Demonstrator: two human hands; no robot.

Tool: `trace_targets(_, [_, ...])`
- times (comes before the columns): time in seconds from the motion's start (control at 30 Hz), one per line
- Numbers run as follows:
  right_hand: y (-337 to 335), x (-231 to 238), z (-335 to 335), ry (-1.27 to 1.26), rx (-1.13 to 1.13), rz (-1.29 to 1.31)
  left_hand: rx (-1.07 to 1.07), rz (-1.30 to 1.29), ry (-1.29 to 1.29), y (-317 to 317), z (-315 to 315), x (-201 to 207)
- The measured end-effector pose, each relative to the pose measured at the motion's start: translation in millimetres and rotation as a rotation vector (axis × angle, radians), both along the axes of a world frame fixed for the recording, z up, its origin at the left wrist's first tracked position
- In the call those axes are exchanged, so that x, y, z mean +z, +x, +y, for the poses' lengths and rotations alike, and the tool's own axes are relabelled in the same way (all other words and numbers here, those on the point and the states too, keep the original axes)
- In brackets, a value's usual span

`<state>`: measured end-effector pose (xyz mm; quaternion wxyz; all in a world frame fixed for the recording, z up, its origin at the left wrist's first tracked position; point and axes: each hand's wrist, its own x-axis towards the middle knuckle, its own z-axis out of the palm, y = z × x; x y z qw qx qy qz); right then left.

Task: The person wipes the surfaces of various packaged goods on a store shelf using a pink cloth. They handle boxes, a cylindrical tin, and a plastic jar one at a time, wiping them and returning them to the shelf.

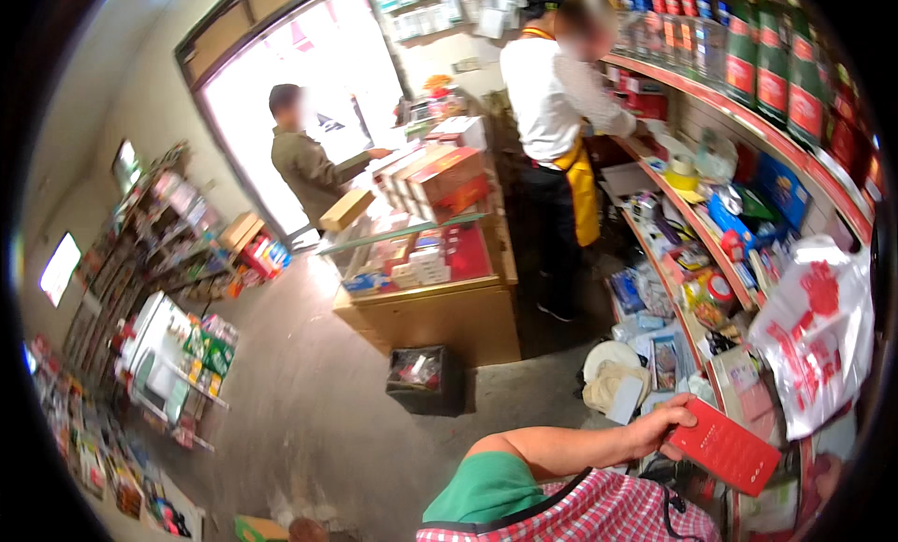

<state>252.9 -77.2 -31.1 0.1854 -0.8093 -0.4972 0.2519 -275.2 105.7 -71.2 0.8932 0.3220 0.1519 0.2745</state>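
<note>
My left arm, in a green sleeve, reaches across to the right from the lower middle. My left hand is closed on one end of a flat red box, thumb over its near corner. The box is tilted, its broad face up, in front of the shelves. In shadow at the lower right rim is part of what looks like my right hand; its fingers cannot be made out. A white plastic bag with red print hangs from the shelving just above the box.
Cluttered shelves run along my right, green bottles on top. A co-worker stands at them; another person is behind the glass counter. A black bin stands on the floor before it. A white rack is at left.
</note>
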Motion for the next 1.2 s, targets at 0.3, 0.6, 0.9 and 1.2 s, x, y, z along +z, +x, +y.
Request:
trace_targets(0.3, [-109.7, -7.8, 26.8, 0.453, -0.128, -0.655, -0.058, 0.109, -0.08, -1.4, 4.8, 1.1])
trace_targets(0.6, [-143.7, 10.0, 23.7, 0.235, -0.293, -0.736, -0.212, 0.119, -0.009, 41.0, -9.4, 25.7])
trace_targets(0.9, [-122.1, 29.1, -8.4, 0.48, -0.457, -0.44, -0.176, 0.111, -0.052, 83.3, -28.4, 29.5])
trace_targets(1.2, [-107.7, 34.6, -47.2, 0.148, -0.575, -0.487, -0.155, 0.107, -0.026, 94.8, -31.8, 20.5])
